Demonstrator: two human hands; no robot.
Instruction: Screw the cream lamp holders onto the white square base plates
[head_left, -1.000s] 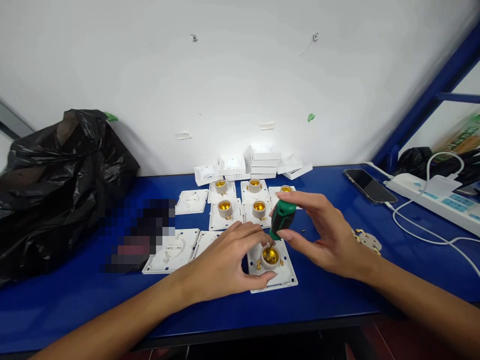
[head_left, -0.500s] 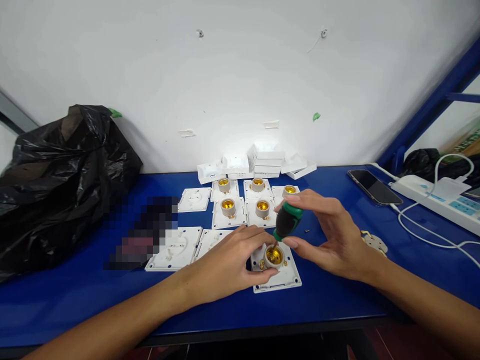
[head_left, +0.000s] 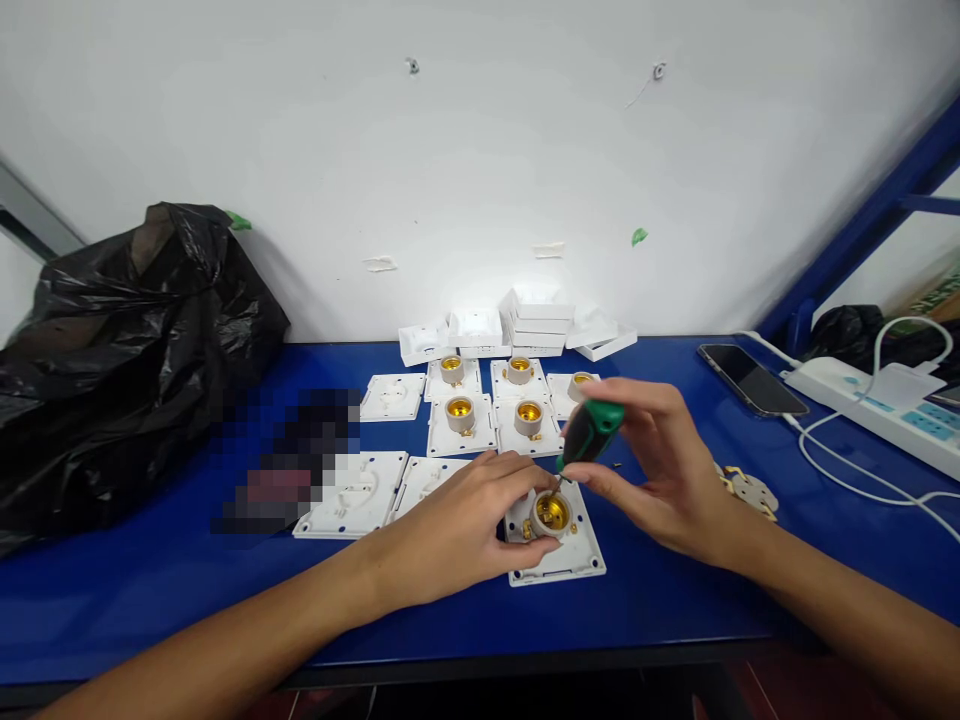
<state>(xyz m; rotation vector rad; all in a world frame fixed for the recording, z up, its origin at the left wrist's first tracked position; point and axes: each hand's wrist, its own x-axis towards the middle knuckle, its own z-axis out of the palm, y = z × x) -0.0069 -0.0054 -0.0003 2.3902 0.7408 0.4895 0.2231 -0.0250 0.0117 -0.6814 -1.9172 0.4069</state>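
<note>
With its thumb and fingers, my left hand (head_left: 480, 515) grips the sides of a round lamp socket (head_left: 553, 513) with a gold-coloured inside. That socket sits on a square white plate (head_left: 559, 570) lying flat on the blue table. A short screwdriver (head_left: 591, 435) with a green and black handle is held between the thumb and fingers of my right hand (head_left: 660, 480). Its shaft slants down into the socket; the tip is hard to make out inside. Behind my hands, several white plates carry similar sockets (head_left: 529, 414).
Bare white plates (head_left: 352, 495) lie left of my left arm. White box covers (head_left: 536, 320) are stacked by the wall. On the right are a phone (head_left: 752, 378), a power strip (head_left: 885, 400) with cables and a loose socket part (head_left: 750, 492). A black bag (head_left: 135, 370) stands left.
The screwdriver handle has tipped to the right, so it leans more than before, and my right hand has moved slightly with it. My left hand keeps its grip on the socket.
</note>
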